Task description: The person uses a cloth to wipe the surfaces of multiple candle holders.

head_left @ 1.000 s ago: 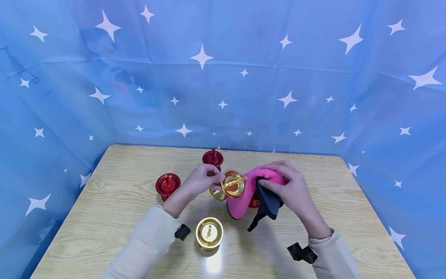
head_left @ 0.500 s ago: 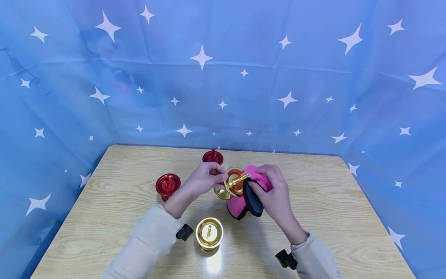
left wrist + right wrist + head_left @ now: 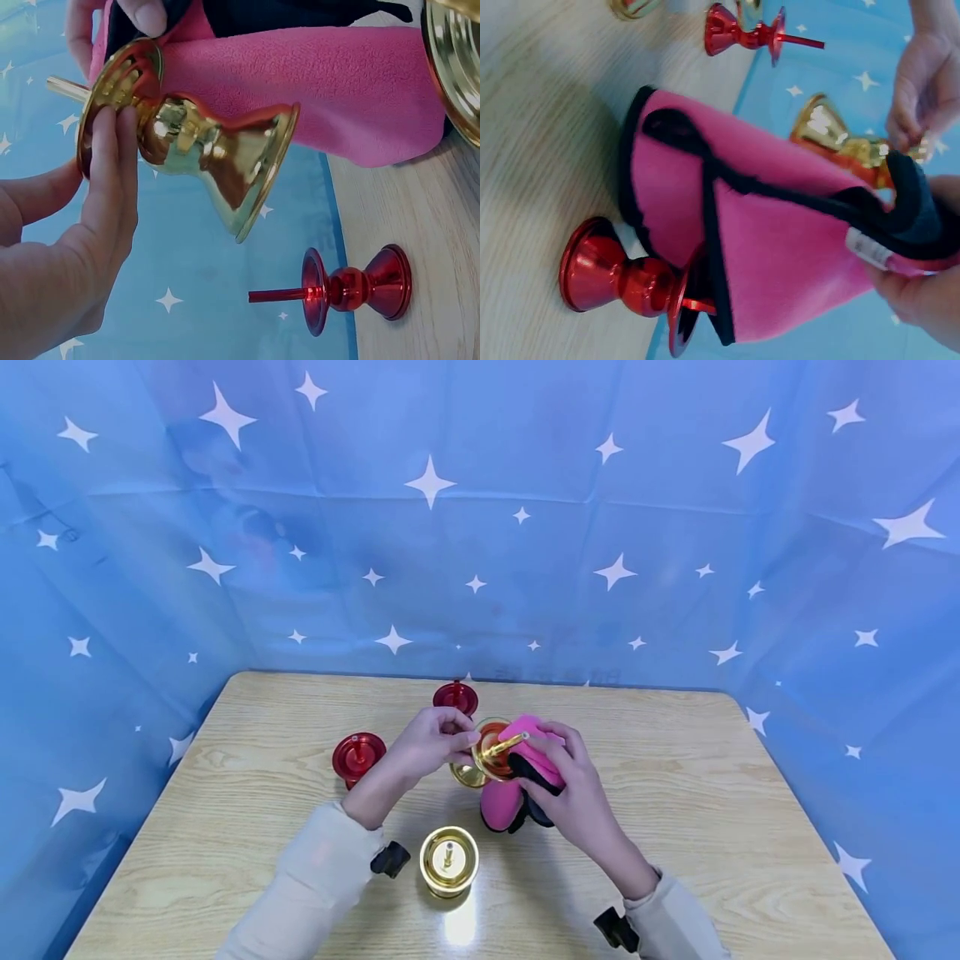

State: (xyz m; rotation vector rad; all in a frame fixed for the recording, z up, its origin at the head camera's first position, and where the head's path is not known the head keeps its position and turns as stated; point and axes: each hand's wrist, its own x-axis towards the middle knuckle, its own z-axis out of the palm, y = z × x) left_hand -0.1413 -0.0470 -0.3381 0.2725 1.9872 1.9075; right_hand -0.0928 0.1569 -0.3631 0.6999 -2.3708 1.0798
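My left hand (image 3: pixel 433 745) pinches the dish rim of a gold candlestick (image 3: pixel 225 154), which is tilted on its side above the table. A thin spike (image 3: pixel 510 744) sticks out from the middle of its dish. In my right hand (image 3: pixel 573 785) is a pink cloth (image 3: pixel 780 262) with black edging and a small white tag. The hand holds a bunched fold of it at the right side of the candlestick's dish, and the rest hangs down. In the left wrist view a right fingertip (image 3: pixel 150 16) lies at the rim. The cloth partly hides the candlestick in the right wrist view.
Another gold candlestick (image 3: pixel 448 864) stands upright near the front. Red candlesticks stand at the left (image 3: pixel 358 758) and behind the left hand (image 3: pixel 455 697). A third red candlestick (image 3: pixel 592 270) stands beside the hanging cloth. A blue starred curtain (image 3: pixel 480 527) borders the wooden table (image 3: pixel 720 827).
My right hand has moved left, bringing the cloth's folded part up against the dish of the gold candlestick. My left hand has kept its grip on the rim, nearly in place.
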